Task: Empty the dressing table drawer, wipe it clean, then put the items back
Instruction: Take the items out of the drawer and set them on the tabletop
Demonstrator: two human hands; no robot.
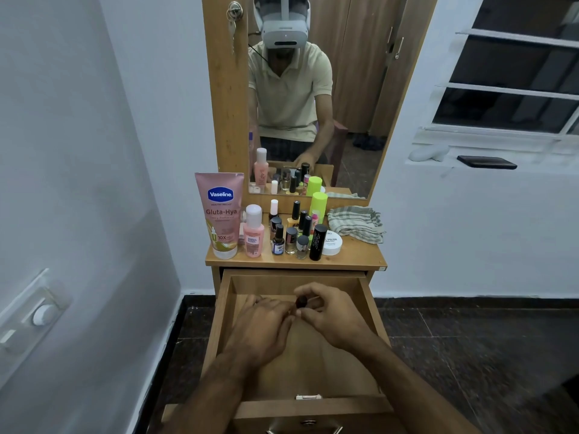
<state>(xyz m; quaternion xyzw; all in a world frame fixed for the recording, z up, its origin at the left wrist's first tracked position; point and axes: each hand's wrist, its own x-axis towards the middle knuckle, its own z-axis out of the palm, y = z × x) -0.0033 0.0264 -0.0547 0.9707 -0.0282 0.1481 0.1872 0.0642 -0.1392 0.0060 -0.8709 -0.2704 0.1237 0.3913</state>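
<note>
White walls stand around a small wooden table with a mirror. Below it the drawer is pulled out. The right hand pinches a small dark thing. The left hand lies flat and holds nothing. Emptying looks almost done, so next this last bit should go up top. A pink tube says "Vaseline Gluta-Hya". A striped cloth waits.

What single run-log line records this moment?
stage: emptying drawer | right hand: pinches small dark item | left hand: inside drawer, grasp unclear | tabletop: bottles, cloth
</note>
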